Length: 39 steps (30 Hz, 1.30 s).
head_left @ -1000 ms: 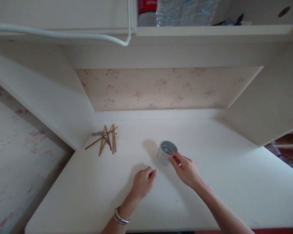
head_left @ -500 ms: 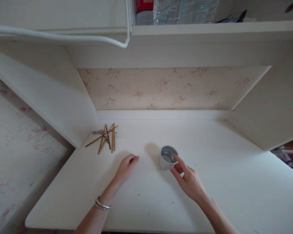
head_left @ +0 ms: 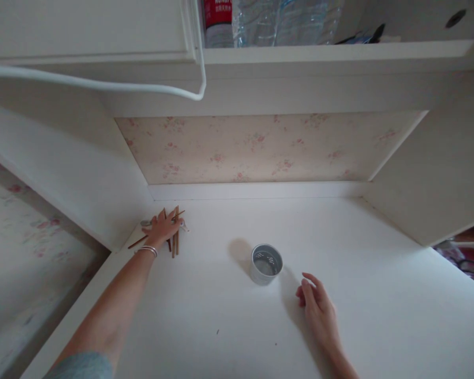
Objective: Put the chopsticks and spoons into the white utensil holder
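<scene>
A small grey perforated holder stands upright on the white desk, near its middle. My right hand rests on the desk just right of the holder, apart from it, fingers loosely spread and empty. My left hand reaches to the far left corner and lies on top of a loose pile of brown wooden chopsticks. Its fingers are draped over the sticks; whether they have closed round any is hidden. A metal bracelet sits on that wrist.
A floral back panel and white side walls enclose the desk. Overhead is a shelf with plastic bottles and a white cable hanging below a cabinet. A small metal item lies under the chopsticks.
My left hand moved from the desk's middle out to the chopstick pile. My right hand let go of the holder and drew back to the right; the holder now stands upright alone.
</scene>
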Available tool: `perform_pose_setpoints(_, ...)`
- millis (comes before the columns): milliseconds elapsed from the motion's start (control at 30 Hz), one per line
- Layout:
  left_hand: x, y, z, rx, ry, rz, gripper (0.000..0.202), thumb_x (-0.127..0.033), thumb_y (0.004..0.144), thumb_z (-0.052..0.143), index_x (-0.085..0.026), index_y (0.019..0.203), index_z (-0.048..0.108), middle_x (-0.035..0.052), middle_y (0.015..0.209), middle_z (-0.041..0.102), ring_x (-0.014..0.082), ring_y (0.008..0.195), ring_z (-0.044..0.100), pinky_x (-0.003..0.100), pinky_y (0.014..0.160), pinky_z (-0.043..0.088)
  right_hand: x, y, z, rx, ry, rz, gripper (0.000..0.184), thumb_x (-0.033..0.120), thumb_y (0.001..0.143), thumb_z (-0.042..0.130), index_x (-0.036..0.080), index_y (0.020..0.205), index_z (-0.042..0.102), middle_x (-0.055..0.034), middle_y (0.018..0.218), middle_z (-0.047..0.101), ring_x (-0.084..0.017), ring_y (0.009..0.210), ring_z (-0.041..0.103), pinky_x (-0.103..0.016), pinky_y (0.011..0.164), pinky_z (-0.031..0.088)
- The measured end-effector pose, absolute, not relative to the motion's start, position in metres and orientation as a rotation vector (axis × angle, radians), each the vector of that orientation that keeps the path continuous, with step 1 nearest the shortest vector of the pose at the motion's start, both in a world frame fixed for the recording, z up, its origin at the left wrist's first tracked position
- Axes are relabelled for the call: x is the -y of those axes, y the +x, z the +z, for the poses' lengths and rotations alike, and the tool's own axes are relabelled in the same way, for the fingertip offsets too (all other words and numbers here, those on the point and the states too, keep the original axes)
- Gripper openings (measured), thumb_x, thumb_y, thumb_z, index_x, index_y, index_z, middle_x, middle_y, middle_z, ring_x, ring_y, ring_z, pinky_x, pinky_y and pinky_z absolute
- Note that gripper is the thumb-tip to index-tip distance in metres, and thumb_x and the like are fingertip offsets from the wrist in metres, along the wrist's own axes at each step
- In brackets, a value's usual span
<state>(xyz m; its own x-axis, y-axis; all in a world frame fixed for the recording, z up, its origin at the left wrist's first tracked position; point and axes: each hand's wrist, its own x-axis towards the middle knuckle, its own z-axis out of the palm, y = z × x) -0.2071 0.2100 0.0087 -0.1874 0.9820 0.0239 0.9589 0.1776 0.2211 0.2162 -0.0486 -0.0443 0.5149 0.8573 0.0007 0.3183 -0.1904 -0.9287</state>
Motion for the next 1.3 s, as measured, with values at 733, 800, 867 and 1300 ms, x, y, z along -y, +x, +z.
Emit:
perform_pose_setpoints(733,-0.065,-0.092,-0.02,-2.077,2.207,0.243,0.064,-0.062,0.089,0.037,-0.037,0.147,0.033,0.0055,0.152,0.039,0.037,0.143,0.02,0.062,0.108,0.023,0.045,0.214,-0.046,1.158,-1.787,0.759,0.048,0.06,0.092,0.036,0.024,0.117,0.055,-0.0001,0.073,0.064,-0.018,0.064,0.059,-0.028,0.062,0.045)
perform_pose_setpoints(800,-0.056,-0.082,-0.02,-2.041,2.217,0.252,0.063,-0.061,0.089,0.038,-0.037,0.147,0.034,0.0053,0.152,0.039,0.0369,0.144,0.019,0.063,0.109,0.021,0.046,0.214,-0.046,1.168,-1.79,0.757,0.047,0.059,0.092,0.036,0.024,0.117,0.056,0.0003,0.073,0.065,-0.018,0.063,0.059,-0.028,0.062,0.045)
perform_pose_setpoints(867,-0.052,-0.076,-0.021,-2.017,2.225,0.269,0.063,-0.06,0.089,0.04,-0.037,0.146,0.034,0.0056,0.152,0.039,0.0374,0.144,0.019,0.064,0.108,0.02,0.046,0.214,-0.047,1.187,-1.794,0.745,0.047,0.059,0.092,0.035,0.025,0.116,0.056,0.0005,0.073,0.065,-0.018,0.064,0.06,-0.028,0.062,0.044)
perform_pose_setpoints(1300,-0.03,-0.112,-0.028,-1.706,2.423,1.055,0.026,-0.031,0.093,0.049,-0.018,0.109,0.065,0.0115,0.116,0.062,0.0257,0.115,0.055,0.045,0.103,0.043,0.047,0.214,-0.048,1.234,-1.815,0.715,0.045,0.059,0.093,0.033,0.026,0.115,0.055,0.0,0.075,0.064,-0.019,0.067,0.06,-0.029,0.065,0.044)
